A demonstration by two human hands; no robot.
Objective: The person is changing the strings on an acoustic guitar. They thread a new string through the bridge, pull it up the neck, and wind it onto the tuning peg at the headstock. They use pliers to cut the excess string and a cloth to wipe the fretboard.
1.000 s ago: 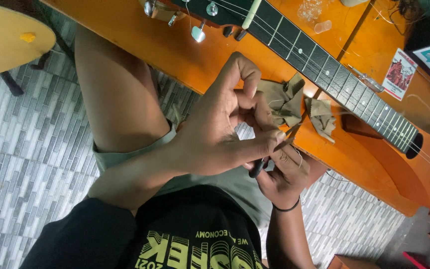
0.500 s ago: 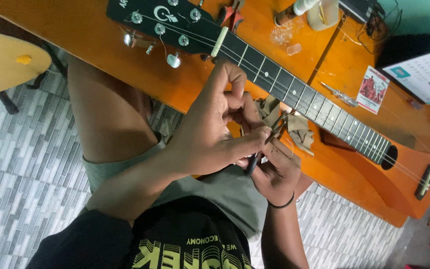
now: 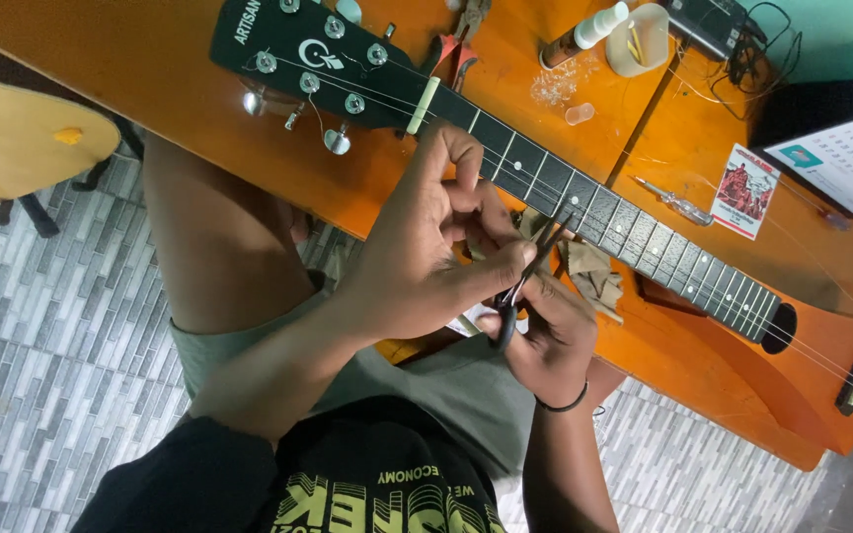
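the one pair of scissors [image 3: 530, 268], dark and slim, sat between the two hands just in front of the guitar neck [image 3: 584, 202], blades angled up toward the frets. the right hand [image 3: 545, 341] was closed round its handle from below, a dark band on the wrist. the left hand [image 3: 426, 252] lay over it, thumb and forefinger pinched together at the blades (whether on a string end or on the blades themselves i could not tell). beside the hands, against the neck, lay one crumpled piece of brown paper [image 3: 594, 276].

the single guitar ran slantwise across the orange worktop [image 3: 150, 69]: a black headstock [image 3: 298, 49] with six tuning pegs showing, a pale nut, and an orange body [image 3: 782, 385] at lower right with one sound hole and a dark bridge.

farther back stood one small bottle with a white cap [image 3: 584, 32], one pale cup [image 3: 639, 39], one red-handled pair of pliers [image 3: 456, 44] and one clear-handled screwdriver [image 3: 673, 202]. a small rectangular red-and-white card [image 3: 747, 188] lay flat near the worktop's far edge; a white sheet with a grid [image 3: 846, 158] lay at right.
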